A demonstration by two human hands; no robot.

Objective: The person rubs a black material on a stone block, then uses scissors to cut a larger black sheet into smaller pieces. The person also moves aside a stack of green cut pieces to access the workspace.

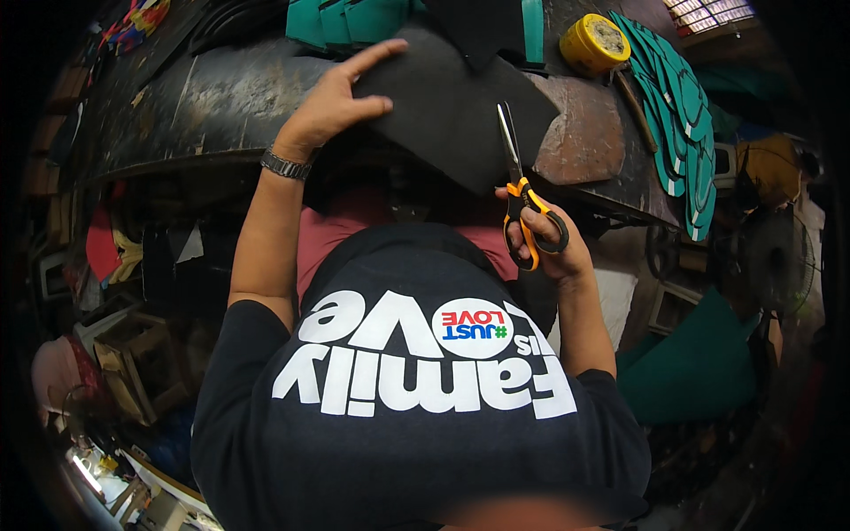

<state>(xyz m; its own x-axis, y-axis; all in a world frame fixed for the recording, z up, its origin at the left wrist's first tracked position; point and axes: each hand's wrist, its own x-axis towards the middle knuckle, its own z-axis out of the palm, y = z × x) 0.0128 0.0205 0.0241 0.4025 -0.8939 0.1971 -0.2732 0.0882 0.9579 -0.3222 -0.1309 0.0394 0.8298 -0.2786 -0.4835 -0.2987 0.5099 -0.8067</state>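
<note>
A black sheet point(447, 102) with cut, curved edges lies at the near side of the dark worktable and overhangs its edge. My left hand point(332, 106) is at the sheet's left edge, thumb and forefinger stretched wide apart; its other fingers are mostly hidden. In my right hand point(560, 241) is a pair of scissors point(523, 199) with orange and black handles. My fingers are around the handles, and the blades point away from me, nearly together, in front of the sheet's right part.
Green cut pieces point(677, 133) lie overlapped along the table's right edge, with more green pieces point(350, 22) at the back. A yellow tub point(594, 44) stands near a brown worn patch point(584, 128). Low at right is a green sheet point(691, 363); a wooden crate point(142, 363) stands at left.
</note>
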